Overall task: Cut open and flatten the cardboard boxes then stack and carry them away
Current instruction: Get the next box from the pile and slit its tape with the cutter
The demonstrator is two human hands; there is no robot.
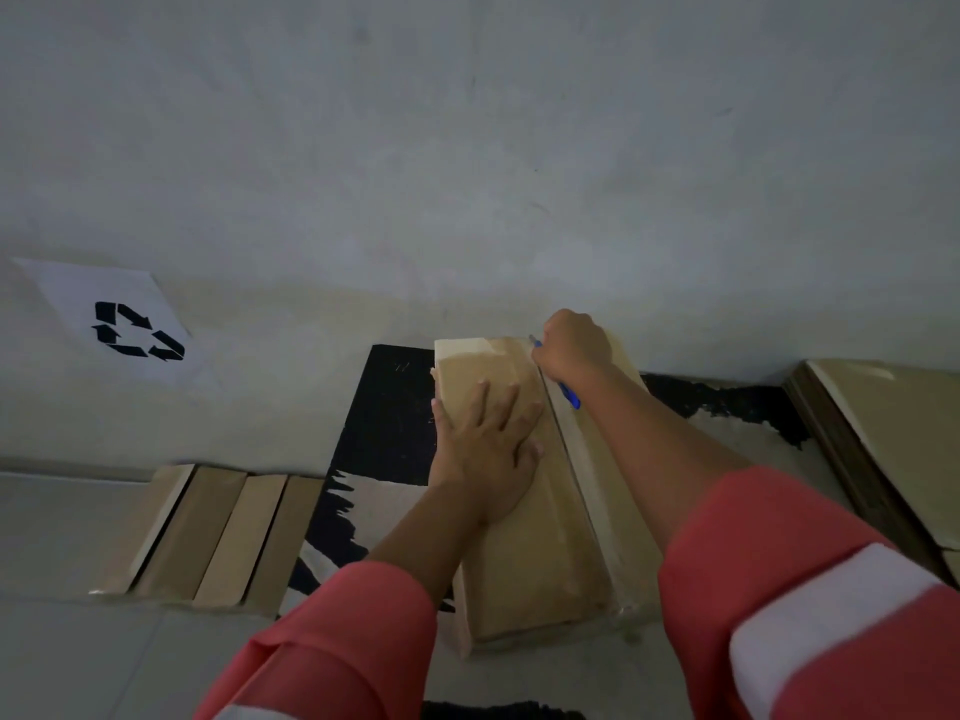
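The right hand closes its fingers around a blue cutter, at the far end of the middle seam of the cardboard box on the floor. Just left of this grip and a little nearer, the left hand lies flat on the box top with straight fingers. Flattened cardboard lies well to the left.

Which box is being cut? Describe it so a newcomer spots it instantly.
Along the foot of the grey wall, a long tan box lies between flattened cardboard on the left and a stack on the right. Unlike those, it is not flattened, with the left hand flat on top and the right hand holding a blue cutter at its far end.
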